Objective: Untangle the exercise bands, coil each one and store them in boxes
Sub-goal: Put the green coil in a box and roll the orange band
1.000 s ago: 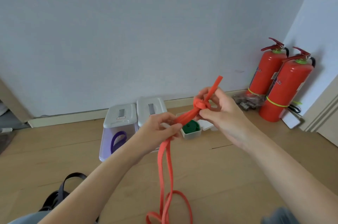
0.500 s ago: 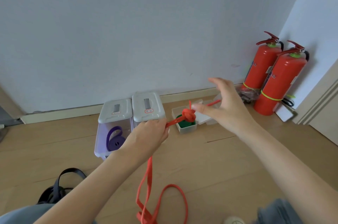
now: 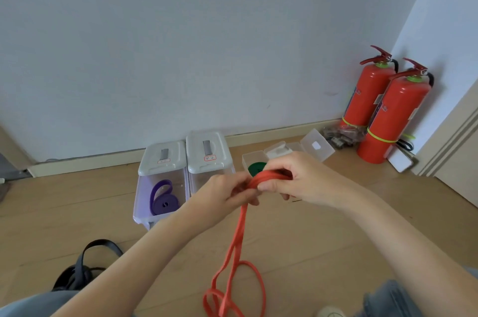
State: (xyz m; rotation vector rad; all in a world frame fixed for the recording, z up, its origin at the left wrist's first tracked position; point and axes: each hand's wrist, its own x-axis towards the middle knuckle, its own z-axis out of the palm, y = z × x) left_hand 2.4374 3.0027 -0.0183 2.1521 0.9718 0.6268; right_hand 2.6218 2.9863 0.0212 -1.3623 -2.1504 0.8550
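Red band being worked at chest height, both hands on it, boxes beyond the fingers.

The left hand [image 3: 227, 195] pinches the red band [image 3: 239, 234] where the strands bunch; the right hand [image 3: 292, 179] has its fingers curled around several turns of it, and the slack falls below the fingers to loose loops on the floor [image 3: 323, 239]. Risk, as I judge it: the turns could spring off the right fingers if the grip eases, since the rubber wants to uncoil, and the trailing loops could snag each other and retangle. Beyond the left fingers, a clear lidded box [image 3: 160, 187] holds a coiled purple band [image 3: 163, 200]; its neighbour [image 3: 209, 159] looks empty, though partly hidden. Just behind the right fingertips, a small open box [image 3: 252, 157] holds a green band [image 3: 256, 168].
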